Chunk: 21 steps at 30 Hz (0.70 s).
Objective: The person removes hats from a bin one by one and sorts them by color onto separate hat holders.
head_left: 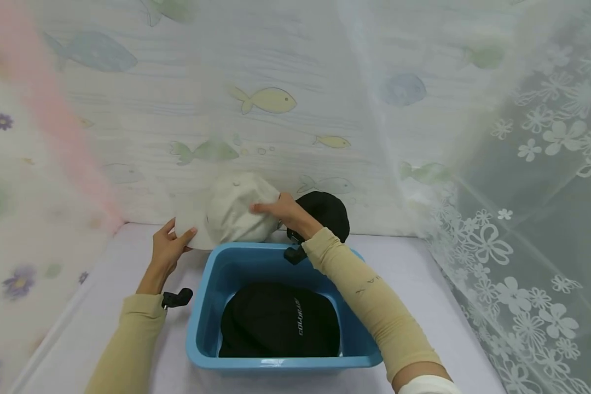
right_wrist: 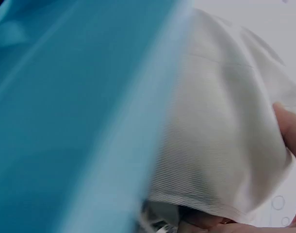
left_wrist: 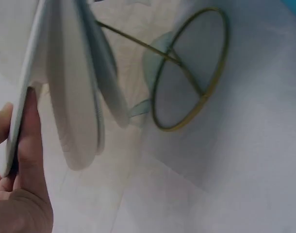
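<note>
A white cap is held between both hands just beyond the far rim of a blue basin. My left hand pinches the cap's brim, thumb on one face and fingers on the other. At the opposite end, my right hand grips the back of the crown, its thumb on the outside and other fingers under the edge, as the right wrist view shows. Below the cap, the left wrist view has a gold wire stand with a round base.
Inside the basin lies a black cap with white lettering. Another black cap is behind the right forearm, past the basin's far rim. A white cloth covers the table, and a sheer curtain printed with fish hangs at the back.
</note>
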Tool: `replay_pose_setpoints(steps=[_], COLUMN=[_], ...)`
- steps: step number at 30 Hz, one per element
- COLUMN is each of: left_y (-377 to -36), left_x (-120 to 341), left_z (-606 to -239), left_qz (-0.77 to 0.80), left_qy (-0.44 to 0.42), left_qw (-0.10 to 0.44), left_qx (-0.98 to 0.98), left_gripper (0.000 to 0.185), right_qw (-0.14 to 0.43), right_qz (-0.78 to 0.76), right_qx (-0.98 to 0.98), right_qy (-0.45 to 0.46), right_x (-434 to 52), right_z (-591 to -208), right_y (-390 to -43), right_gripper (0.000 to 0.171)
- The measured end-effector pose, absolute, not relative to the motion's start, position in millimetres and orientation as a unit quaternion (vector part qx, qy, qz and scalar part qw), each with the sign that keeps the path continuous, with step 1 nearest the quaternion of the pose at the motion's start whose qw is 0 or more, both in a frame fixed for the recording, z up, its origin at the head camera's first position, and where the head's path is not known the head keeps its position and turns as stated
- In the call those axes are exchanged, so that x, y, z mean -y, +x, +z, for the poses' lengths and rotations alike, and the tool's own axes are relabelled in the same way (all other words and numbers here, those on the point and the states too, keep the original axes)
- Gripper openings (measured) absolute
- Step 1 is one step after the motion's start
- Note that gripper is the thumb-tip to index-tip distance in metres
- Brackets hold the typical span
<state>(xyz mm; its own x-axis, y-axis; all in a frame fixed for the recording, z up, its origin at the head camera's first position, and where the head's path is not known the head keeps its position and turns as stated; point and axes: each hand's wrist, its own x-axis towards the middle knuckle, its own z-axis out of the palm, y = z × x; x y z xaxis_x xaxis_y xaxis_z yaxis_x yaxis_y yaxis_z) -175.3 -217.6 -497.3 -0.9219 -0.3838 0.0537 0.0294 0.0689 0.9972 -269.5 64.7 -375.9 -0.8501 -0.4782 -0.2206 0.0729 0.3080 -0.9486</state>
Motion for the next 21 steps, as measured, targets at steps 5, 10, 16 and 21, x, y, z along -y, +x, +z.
replay_pose_setpoints(steps=[5, 10, 16, 21], left_y=[-169.1, -165.2, -164.4, -161.9], left_x=[213.9, 211.3, 210.8, 211.3], left_z=[-494.6, -496.7, -504.1, -509.7], left_qz=[-0.682, -0.731, -0.76, -0.768], left_qy=[0.142, 0.157, 0.165, 0.17], left_qw=[0.122, 0.076, 0.035, 0.017], left_qx=[0.707, 0.66, 0.628, 0.617], left_gripper=[0.071, 0.075, 0.079, 0.078], right_qw=[0.239, 0.244, 0.25, 0.249], right_qz=[-0.6, -0.609, -0.577, -0.57], right_qx=[-0.755, -0.747, -0.77, -0.773], right_qy=[-0.117, -0.104, -0.111, -0.123], right_x=[-67.4, -68.4, -70.2, -68.9], right_z=[-369.9, -373.5, -381.0, -385.0], right_y=[-267.7, -267.2, -265.8, -260.9], right_gripper=[0.084, 0.084, 0.085, 0.091])
